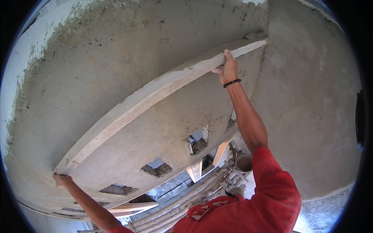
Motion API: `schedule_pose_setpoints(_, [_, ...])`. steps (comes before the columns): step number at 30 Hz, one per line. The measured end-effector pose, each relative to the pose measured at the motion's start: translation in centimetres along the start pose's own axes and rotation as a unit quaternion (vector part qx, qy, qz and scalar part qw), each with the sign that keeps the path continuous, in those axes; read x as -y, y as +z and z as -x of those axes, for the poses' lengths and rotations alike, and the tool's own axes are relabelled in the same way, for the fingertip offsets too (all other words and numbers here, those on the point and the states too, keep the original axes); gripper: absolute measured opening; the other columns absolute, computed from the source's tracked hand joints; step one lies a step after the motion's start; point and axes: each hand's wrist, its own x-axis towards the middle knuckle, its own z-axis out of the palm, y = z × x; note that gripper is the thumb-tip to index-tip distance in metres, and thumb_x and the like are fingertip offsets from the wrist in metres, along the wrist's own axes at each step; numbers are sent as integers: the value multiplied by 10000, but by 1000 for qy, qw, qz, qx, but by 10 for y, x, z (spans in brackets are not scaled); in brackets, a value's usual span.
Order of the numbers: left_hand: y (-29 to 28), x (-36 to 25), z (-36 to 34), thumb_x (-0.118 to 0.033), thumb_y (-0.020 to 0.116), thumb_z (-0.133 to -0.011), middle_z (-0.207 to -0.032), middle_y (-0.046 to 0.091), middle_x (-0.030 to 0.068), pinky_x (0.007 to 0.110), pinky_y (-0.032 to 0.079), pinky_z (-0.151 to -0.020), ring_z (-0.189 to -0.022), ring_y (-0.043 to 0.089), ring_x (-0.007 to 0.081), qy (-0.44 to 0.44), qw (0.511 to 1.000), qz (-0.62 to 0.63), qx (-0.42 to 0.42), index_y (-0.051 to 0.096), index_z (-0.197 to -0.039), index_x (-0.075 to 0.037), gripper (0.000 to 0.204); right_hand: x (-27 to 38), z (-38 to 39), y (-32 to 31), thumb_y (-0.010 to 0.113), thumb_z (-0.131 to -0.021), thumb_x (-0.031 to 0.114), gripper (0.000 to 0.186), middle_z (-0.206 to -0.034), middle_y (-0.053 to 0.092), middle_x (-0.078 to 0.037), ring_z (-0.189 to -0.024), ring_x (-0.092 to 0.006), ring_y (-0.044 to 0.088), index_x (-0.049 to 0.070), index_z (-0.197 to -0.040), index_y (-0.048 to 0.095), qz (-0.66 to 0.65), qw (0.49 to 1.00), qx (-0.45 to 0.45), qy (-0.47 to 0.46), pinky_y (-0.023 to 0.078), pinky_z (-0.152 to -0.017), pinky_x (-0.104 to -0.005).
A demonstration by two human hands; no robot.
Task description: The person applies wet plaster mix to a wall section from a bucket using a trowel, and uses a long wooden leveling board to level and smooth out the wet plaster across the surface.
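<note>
A long straightedge (155, 92), pale and coated with dried mortar, lies against the grey plastered wall (128, 54), slanting from lower left to upper right. Its left end is gripped by my left hand (62, 180), whose fingers are partly hidden behind the edge. Farther along, near the right end, my right hand (228, 70) clasps it with the thumb over the face; a dark bead bracelet (232, 82) circles that wrist. A lump of wet mortar (255, 35) rests along the top edge at the right end, close to the wall corner.
Several square openings, one a rough window hole (198, 140), pierce the wall below the straightedge. Down by my feet are bamboo poles (198, 190) and a round bucket (244, 162). Another plastered wall (311, 105) meets this one at the right. Wooden frame pieces (222, 150) jut out below.
</note>
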Motion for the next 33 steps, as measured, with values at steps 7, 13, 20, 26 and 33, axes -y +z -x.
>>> schedule_pose_setpoints(7, [-16, 7, -14, -31, 563, -754, -1114, 593, 96, 341, 502, -809, -960, 607, 251, 48, 998, -18, -44, 521, -1148, -33, 396, 21, 11, 36, 472, -890, 352, 508, -1089, 528, -199, -912, -275, 601, -70, -1166, 408, 11, 999, 17, -26, 560, -656, -386])
schedule_pose_setpoints(13, [-4, 42, -64, -11, 631, -694, -1144, 560, 129, 376, 530, -773, -963, 592, 294, 4, 975, 222, -32, 531, -1131, -31, 449, 41, 19, 94, 510, -870, 301, 461, -949, 566, -224, -783, -282, 633, -120, -1049, 454, -13, 997, 32, -75, 584, -603, -379])
schedule_pose_setpoints(20, [-5, 68, -102, -207, 451, -868, -1183, 530, 131, 397, 515, -807, -1031, 546, 309, -252, 697, 671, 4, 500, -1193, -75, 354, 56, 57, 103, 510, -863, 265, 416, -925, 575, -217, -775, -290, 635, -110, -1037, 464, -67, 991, 106, -44, 583, -595, -395])
schedule_pose_setpoints(26, [-24, 132, -71, -218, 489, -850, -1159, 550, 110, 421, 506, -821, -1018, 556, 298, -258, 700, 666, 8, 529, -1156, -111, 327, 19, 108, 30, 524, -865, 249, 343, -953, 598, -161, -776, -239, 645, -36, -1050, 481, -101, 989, 98, 49, 579, -587, -366])
schedule_pose_setpoints(33, [-29, 181, 9, -303, 569, -772, -1127, 575, 87, 407, 461, -869, -1003, 562, 276, -243, 668, 694, 114, 554, -1103, -70, 405, -51, 184, -108, 612, -802, 248, 383, -863, 593, -135, -636, -180, 614, -32, -1028, 479, -58, 977, -21, 203, 563, -568, -333])
